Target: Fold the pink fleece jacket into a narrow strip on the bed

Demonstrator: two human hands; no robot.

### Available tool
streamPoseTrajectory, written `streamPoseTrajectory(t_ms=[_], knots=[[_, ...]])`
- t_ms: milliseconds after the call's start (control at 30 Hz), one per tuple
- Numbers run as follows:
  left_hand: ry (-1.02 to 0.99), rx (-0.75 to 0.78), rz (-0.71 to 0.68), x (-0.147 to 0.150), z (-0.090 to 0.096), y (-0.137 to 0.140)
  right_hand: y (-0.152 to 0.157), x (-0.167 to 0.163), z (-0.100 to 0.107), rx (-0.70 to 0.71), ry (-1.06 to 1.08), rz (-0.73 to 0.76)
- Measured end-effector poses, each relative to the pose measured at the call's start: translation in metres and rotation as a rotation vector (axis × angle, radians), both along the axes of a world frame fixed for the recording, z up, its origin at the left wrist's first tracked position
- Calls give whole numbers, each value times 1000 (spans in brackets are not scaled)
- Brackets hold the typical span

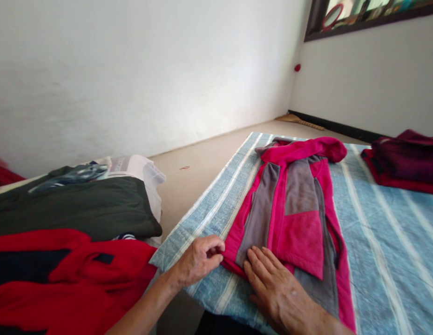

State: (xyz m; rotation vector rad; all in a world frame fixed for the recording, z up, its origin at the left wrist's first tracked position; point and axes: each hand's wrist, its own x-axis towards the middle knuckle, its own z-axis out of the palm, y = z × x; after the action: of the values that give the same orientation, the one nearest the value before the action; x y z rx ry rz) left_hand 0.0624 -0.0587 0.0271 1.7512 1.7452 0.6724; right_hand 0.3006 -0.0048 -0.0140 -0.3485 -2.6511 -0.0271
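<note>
A pink and grey fleece jacket (303, 232) lies on a blue striped cloth, its collar end away from me and one sleeve folded over its front. At the jacket's lower left corner, my left hand (202, 258) pinches the pink edge between thumb and fingers. My right hand (272, 284) rests flat on the lower front of the jacket, fingers stretched out over the grey panel and hem. Part of the hem is hidden beneath that hand.
The blue striped cloth (370, 242) covers the surface under the jacket. Folded maroon and red clothes (408, 158) sit at the right. On the left lie a red and navy garment (98, 288), a dark green garment (98, 204) and a white bag (139, 172). White walls stand behind.
</note>
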Motion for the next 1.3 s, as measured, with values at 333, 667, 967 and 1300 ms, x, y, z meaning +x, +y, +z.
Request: streamPoseTrajectory(t_ms=[333,667,967,1300], knots=[[147,110,-132,-4,-2,-1,0,17,-1,85,30,29],[216,136,-160,-6,-4,1,-2,17,3,-34,-100,13],[313,392,-246,-11,-12,5,-1,15,13,-107,-118,8],[364,398,-284,-13,-14,4,-11,15,8,-119,-76,11]])
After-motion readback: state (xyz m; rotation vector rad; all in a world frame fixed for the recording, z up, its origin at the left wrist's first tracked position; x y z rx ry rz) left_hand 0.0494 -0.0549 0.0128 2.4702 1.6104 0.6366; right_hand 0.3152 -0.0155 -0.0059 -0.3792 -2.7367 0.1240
